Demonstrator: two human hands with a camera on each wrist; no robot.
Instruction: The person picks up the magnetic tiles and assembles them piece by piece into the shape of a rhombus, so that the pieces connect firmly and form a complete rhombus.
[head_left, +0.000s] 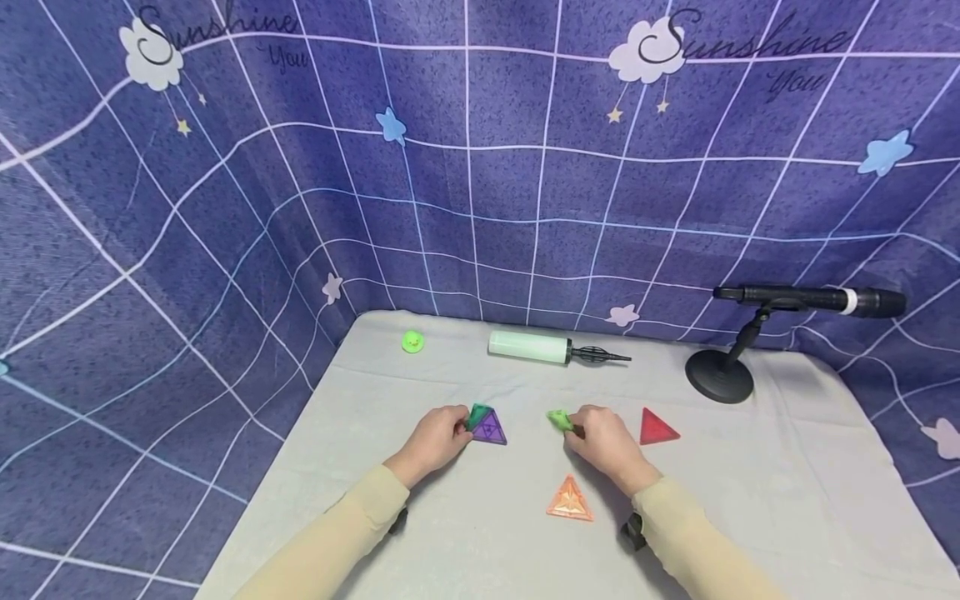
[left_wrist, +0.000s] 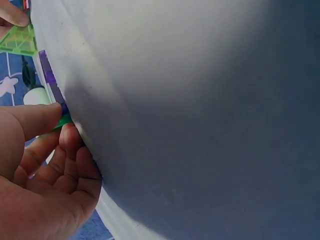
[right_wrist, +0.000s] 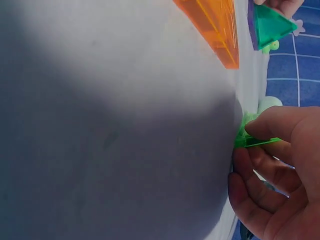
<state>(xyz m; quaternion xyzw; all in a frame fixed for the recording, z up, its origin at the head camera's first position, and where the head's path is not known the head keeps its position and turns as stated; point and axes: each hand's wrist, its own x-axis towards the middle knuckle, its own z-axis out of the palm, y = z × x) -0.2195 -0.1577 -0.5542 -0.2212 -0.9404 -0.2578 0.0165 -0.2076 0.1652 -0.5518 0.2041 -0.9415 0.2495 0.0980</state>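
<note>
Left hand (head_left: 437, 437): fingers pinching one teal tile (right_wrist: 271, 26), one purple tile (head_left: 491, 428) abutting — right hand (head_left: 604, 440): fingers pinching one lime tile (head_left: 559, 419)

Blue gridded backdrop (head_left: 510, 183), pale tabletop (head_left: 480, 537)

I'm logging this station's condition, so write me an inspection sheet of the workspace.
Surface: pale cloth, lightly creased.
Job's things: purple triangle and dark green tile meet; light green triangle is in hand; orange triangle and red triangle lie apart.
Clutter: small green object, pale pump and microphone on a black stand, toward the far edge.
Hands: left hand pinches the dark green tile; right hand pinches the light green triangle.
Cables: nothing seen.
Surroundings: blue grid-patterned fabric behind and on both sides.
</note>
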